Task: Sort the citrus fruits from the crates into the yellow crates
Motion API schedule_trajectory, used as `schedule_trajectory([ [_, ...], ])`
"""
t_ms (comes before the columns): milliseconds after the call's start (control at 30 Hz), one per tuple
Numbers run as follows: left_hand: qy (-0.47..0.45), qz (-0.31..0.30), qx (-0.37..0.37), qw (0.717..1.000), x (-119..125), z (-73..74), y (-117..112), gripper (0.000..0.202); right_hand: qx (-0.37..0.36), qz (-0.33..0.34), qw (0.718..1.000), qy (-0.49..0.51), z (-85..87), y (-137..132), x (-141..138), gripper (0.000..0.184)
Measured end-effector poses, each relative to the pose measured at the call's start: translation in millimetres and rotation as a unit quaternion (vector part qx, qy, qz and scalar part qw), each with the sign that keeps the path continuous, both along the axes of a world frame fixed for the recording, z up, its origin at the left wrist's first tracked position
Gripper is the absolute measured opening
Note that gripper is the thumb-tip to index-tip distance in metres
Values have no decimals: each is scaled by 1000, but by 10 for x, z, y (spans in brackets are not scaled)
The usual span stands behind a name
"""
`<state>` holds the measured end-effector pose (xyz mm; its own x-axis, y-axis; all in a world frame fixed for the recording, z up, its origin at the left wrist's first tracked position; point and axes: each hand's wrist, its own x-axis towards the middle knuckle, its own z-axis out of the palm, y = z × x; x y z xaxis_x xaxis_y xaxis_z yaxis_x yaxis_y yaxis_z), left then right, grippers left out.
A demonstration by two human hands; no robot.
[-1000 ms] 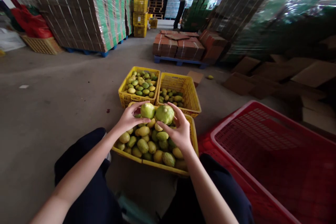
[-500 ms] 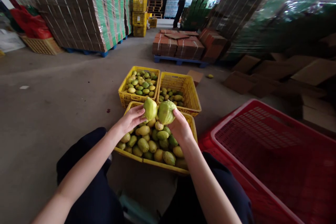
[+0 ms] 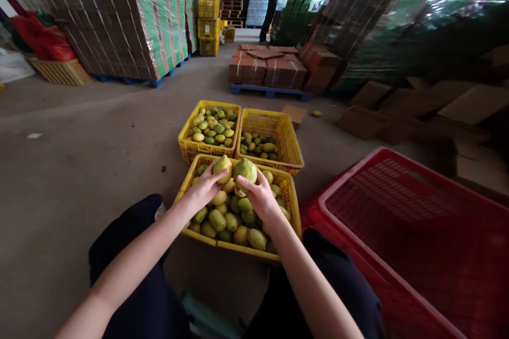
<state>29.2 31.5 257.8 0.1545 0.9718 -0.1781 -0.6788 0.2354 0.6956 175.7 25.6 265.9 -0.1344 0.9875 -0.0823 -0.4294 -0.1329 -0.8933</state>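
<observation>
My left hand [image 3: 208, 186] is closed round a yellow-green lemon [image 3: 222, 167] with a pointed top. Beside it, my right hand [image 3: 259, 192] grips a larger, greener, bumpy lemon [image 3: 245, 169], thumb across its near side. A narrow gap separates the two fruits. Both are held just over the near yellow crate [image 3: 238, 252], which is filled with yellow and green lemons [image 3: 217, 220]. My forearms and hands cover part of that crate's contents.
Behind stand a yellow crate [image 3: 186, 149] full of lemons and another yellow crate [image 3: 292, 143] partly filled. A large red crate [image 3: 353, 212] is at right. Flattened cardboard [image 3: 368, 122], a boxed pallet [image 3: 269, 90] and a standing person [image 3: 272, 5] are farther off.
Both hands have lowered slightly toward the near crate, each still holding its lemon. The fruits have turned in the fingers, and the right thumb now lies across the front of its lemon.
</observation>
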Motion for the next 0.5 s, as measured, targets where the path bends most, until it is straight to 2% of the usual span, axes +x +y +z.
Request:
schedule_trajectory([
  [233,-40,-31,-58,997,92,55,-83,20,-5,2,1000,-3,-48,-21,-27,41],
  [367,-67,-15,-73,995,103,81,-86,29,-12,-24,1000,-1,-103,-19,-40,38],
  [500,-104,15,-108,989,80,112,-46,35,-2,-20,1000,6,-150,-43,-95,39],
])
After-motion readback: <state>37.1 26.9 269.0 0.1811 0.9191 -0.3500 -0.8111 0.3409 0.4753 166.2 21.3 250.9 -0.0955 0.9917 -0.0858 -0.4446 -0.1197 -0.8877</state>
